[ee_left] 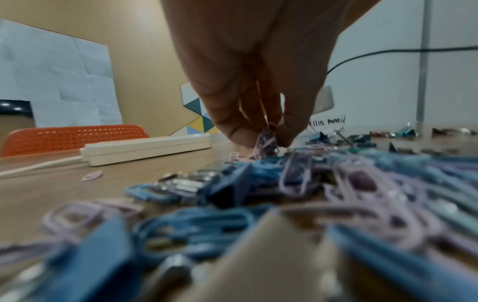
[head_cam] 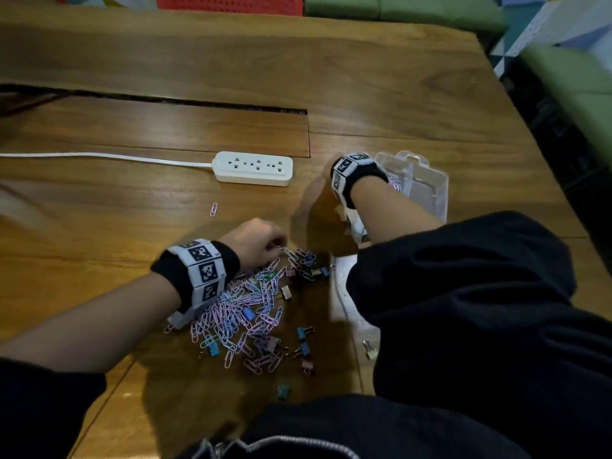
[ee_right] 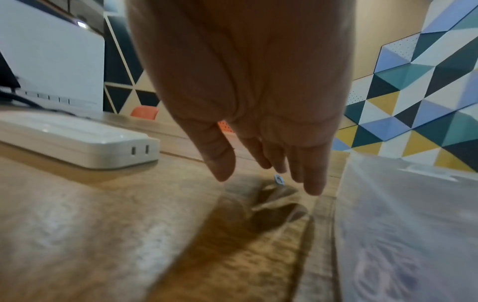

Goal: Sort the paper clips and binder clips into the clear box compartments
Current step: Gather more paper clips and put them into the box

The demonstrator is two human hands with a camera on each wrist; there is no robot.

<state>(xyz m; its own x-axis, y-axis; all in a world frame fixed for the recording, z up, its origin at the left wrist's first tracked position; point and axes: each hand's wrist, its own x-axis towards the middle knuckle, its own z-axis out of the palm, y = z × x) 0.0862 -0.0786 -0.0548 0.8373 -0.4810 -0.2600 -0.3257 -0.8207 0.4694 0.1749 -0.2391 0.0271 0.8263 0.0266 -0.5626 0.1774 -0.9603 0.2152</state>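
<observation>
Clips (ee_left: 267,137) pinched in left hand (head_cam: 255,241) should lift clear of pile (head_cam: 241,309); right hand (ee_right: 258,122) slack, empty, near box (head_cam: 420,183)

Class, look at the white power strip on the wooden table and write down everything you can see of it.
The power strip is a long, flat, rounded-cornered block of what looks like white plastic, lying flat on the wooden table with its sockets facing up. Three socket groups run along its top. The right wrist view shows two small slot-shaped ports in one end face. A white cord leaves its other end, running off the picture's left edge. No plugs sit in the top sockets. Neither hand touches it; a lone pink paper clip lies apart, nearer the person.
</observation>
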